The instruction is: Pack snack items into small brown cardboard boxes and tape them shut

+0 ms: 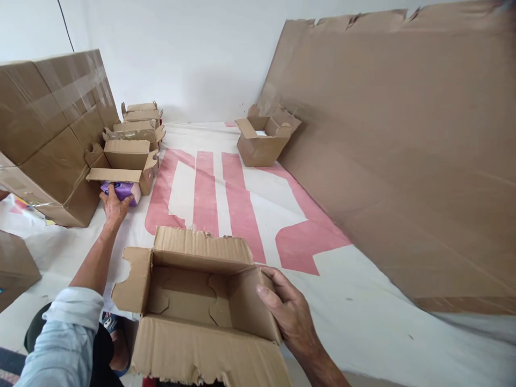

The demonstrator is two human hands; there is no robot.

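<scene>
Close to me is an empty cardboard box with its flaps spread out. My right hand grips its right wall, thumb inside and fingers behind. Farther off at the left, my left hand is wrapped over a purple soft package, which looks like a tissue pack. That package sits at the near side of another open cardboard box, just below its front flap. Part of the package is hidden by my fingers and the flap.
Taped cartons are stacked along the left. More open boxes line up behind. One open box with something white inside stands at the back, beside a big leaning cardboard sheet. A white-and-pink cloth covers the surface.
</scene>
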